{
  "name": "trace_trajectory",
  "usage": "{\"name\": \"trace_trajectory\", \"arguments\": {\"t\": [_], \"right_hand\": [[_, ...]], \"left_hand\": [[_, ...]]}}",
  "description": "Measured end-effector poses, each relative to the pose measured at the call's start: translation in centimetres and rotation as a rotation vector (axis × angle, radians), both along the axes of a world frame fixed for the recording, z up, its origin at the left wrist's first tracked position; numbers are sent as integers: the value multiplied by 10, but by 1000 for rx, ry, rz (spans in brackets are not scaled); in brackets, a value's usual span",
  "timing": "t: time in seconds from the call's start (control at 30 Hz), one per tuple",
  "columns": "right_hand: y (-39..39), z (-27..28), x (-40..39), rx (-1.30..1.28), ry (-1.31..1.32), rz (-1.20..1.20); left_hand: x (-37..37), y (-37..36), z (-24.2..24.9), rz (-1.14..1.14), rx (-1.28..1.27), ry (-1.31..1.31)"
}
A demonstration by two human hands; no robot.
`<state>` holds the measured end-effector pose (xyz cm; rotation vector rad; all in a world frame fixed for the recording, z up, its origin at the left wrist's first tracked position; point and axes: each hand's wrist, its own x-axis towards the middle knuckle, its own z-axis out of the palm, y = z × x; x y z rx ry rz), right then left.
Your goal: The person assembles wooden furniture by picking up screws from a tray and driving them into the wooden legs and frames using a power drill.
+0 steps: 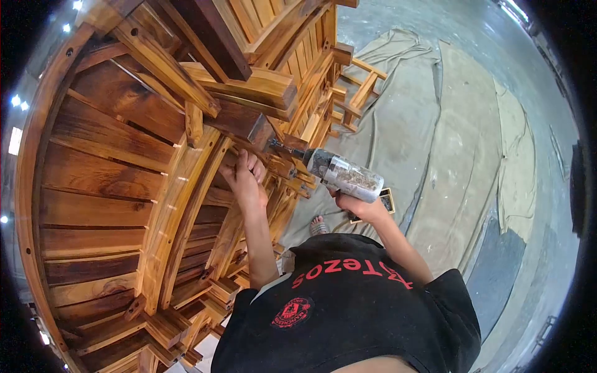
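My right hand (pixel 360 206) is wrapped round the grip of a worn, silver-grey power drill (pixel 344 174). The drill lies nearly level, its chuck and bit pointing left at the end of a dark wooden leg (pixel 252 127), with the tip right beside that end. Just below the leg, my left hand (pixel 248 177) is raised with its fingers curled together against the wooden frame. What those fingers hold, if anything, is too small to make out. Both hands work at a large slatted wooden table (pixel 102 214) turned on its side.
More wooden furniture frames (pixel 311 68) are stacked beyond the leg, and a small wooden stool (pixel 362 93) stands past them. Wrinkled grey-green cloths (pixel 463 137) cover the floor on the right. A small dark tray (pixel 387 200) with a light rim shows behind my right hand.
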<state>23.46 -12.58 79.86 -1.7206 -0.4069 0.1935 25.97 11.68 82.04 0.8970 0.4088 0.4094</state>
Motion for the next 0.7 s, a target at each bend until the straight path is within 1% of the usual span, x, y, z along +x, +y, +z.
{"name": "trace_trajectory", "arguments": {"t": [0.07,0.2,0.27,0.3,0.37,0.47,0.57,0.7], "right_hand": [[0,0,0,56,66,1],[-3,4,2,45,65,15],[-4,6,3,55,140,38],[-5,5,4,56,139,33],[-5,2,5,24,-16,36],[-7,3,7,7,48,53],[-5,5,7,44,-11,42],[-7,8,6,19,-18,57]], "left_hand": [[-1,-2,2,16,22,6],[0,2,-2,-13,6,12],[-1,2,-1,-43,2,0],[-1,1,0,-27,5,10],[-1,-1,2,-18,9,20],[-1,-2,3,10,4,64],[-1,-2,2,-9,24,47],[0,-3,1,0,45,67]]}}
